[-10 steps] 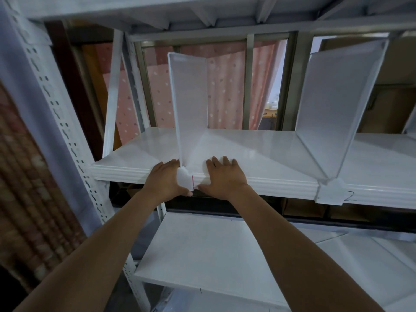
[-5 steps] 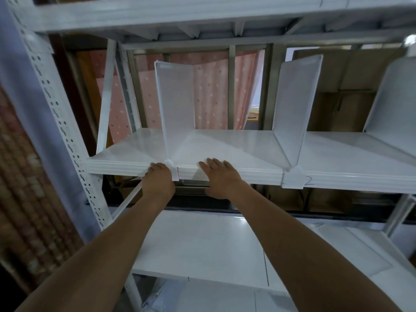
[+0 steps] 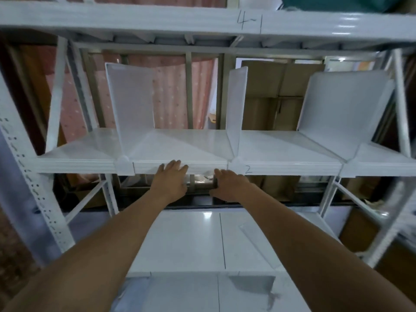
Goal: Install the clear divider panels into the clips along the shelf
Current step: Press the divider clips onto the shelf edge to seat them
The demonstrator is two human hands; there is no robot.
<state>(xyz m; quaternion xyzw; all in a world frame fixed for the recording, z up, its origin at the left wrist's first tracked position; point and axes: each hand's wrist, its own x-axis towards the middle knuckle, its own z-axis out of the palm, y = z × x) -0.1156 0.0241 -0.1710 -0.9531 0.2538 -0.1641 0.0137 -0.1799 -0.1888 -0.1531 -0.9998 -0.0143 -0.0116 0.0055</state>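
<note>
Three clear divider panels stand upright on the white shelf (image 3: 184,147): a left panel (image 3: 132,104), a middle panel (image 3: 236,104) and a right panel (image 3: 342,109). Each sits in a white clip on the shelf's front edge: left clip (image 3: 124,165), middle clip (image 3: 235,166), right clip (image 3: 347,168). My left hand (image 3: 172,179) rests flat against the front edge between the left and middle clips, fingers apart, holding nothing. My right hand (image 3: 227,183) lies just below the edge, left of the middle clip, fingers loosely bent and holding nothing.
A white upper shelf beam (image 3: 202,21) marked "4-1" runs overhead. A perforated white upright (image 3: 33,188) stands at left and another post (image 3: 400,102) at right. A lower white shelf (image 3: 202,239) lies beneath my arms. Cardboard boxes (image 3: 276,93) and a pink curtain (image 3: 171,91) sit behind.
Both hands have left the left clip and slid right along the shelf edge. The view has shifted right, bringing the third panel fully into sight.
</note>
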